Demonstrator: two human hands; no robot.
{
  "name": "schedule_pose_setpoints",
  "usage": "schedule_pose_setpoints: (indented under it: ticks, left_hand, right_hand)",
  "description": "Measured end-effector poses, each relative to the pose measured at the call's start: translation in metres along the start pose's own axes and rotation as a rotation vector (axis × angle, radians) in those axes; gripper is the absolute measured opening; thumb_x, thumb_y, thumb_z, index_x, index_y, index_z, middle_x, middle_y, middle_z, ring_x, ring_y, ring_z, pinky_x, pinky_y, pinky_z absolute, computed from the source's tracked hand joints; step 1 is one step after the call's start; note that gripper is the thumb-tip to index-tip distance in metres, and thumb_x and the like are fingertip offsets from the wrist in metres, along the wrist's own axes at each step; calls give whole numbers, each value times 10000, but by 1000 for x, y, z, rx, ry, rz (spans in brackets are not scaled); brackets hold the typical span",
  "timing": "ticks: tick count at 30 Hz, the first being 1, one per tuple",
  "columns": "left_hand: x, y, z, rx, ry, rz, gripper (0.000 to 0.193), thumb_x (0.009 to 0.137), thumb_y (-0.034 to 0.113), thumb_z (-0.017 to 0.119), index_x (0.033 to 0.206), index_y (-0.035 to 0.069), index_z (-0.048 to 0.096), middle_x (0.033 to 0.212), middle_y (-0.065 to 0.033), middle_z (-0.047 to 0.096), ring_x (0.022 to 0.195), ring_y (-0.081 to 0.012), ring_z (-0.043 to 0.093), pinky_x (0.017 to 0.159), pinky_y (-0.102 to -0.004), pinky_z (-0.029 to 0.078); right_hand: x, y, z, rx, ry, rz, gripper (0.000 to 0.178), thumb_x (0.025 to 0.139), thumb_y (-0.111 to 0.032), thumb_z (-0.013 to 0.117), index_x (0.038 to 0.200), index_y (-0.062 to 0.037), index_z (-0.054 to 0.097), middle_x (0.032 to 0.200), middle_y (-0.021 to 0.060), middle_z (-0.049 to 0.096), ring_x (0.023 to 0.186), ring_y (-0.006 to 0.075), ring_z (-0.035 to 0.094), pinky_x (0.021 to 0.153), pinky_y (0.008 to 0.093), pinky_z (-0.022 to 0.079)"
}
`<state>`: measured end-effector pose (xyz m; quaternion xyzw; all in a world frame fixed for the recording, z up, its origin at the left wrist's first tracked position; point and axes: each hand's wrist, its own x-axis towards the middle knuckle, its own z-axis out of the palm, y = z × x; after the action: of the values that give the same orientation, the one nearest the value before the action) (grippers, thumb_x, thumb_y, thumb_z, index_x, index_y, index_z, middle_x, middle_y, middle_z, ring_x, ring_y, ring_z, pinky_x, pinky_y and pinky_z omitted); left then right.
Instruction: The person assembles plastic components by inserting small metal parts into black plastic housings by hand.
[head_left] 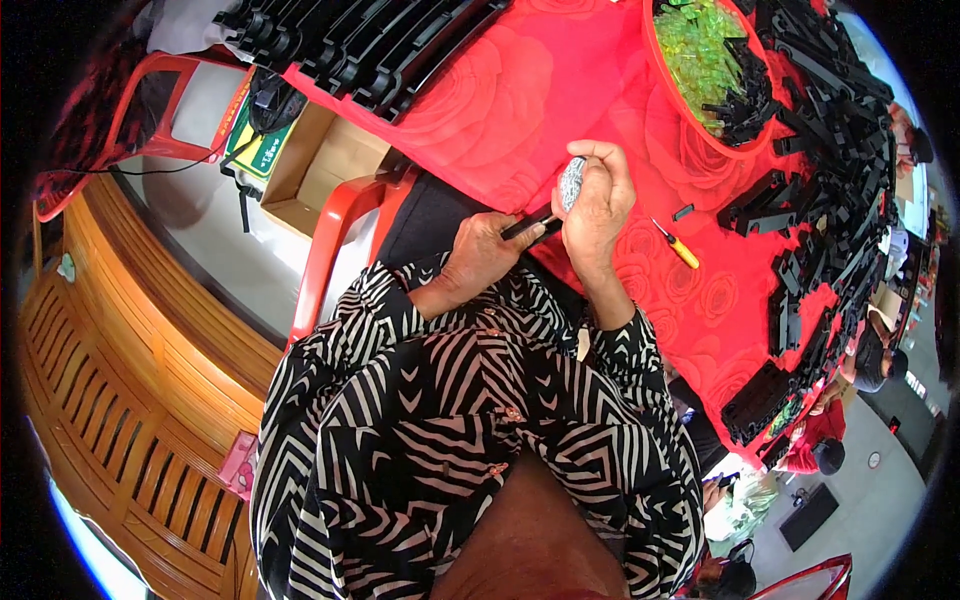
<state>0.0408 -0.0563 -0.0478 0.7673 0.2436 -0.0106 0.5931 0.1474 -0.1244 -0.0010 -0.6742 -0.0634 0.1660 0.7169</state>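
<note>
My left hand (474,258) is closed round a black plastic piece (524,229) just over the near edge of the table. Right beside it, my right hand (598,196) wraps round a silvery grey, speckled handle (572,182); the far end of this tool is hidden by the hand and the black piece. The two hands nearly meet at the piece. To the right of them, a screwdriver with a yellow handle (684,252) lies on the red rose-patterned tablecloth (620,70). A small dark strip (683,212) lies close to its tip.
An orange-red basin (737,152) holds translucent green pieces and small black parts. Black plastic parts (835,160) are heaped along the right side. Long black parts (370,45) stand in rows at the far left. A red chair (335,235), cardboard box (325,170) and wooden bench (150,390) are left.
</note>
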Motion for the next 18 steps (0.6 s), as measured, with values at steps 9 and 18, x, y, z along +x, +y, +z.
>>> schedule_pose_setpoints:
  ticks: [9, 18]
  left_hand:
    - [1, -4, 6, -54, 12, 7, 318, 796, 257, 643, 644, -16, 584, 448, -109, 389, 421, -105, 363, 418, -304, 346]
    - [0, -8, 3, -75, 18, -14, 349, 783, 310, 632, 672, -18, 588, 548, -209, 501, 519, -354, 529, 498, -389, 407]
  right_hand:
    - [1, 25, -7, -169, 15, -182, 208, 838, -31, 322, 852, -6, 528, 527, 12, 388, 371, 83, 365, 334, 239, 305]
    - [-1, 24, 0, -239, 14, -243, 210, 830, -28, 317, 838, -6, 526, 542, 20, 392, 371, 93, 375, 336, 244, 305]
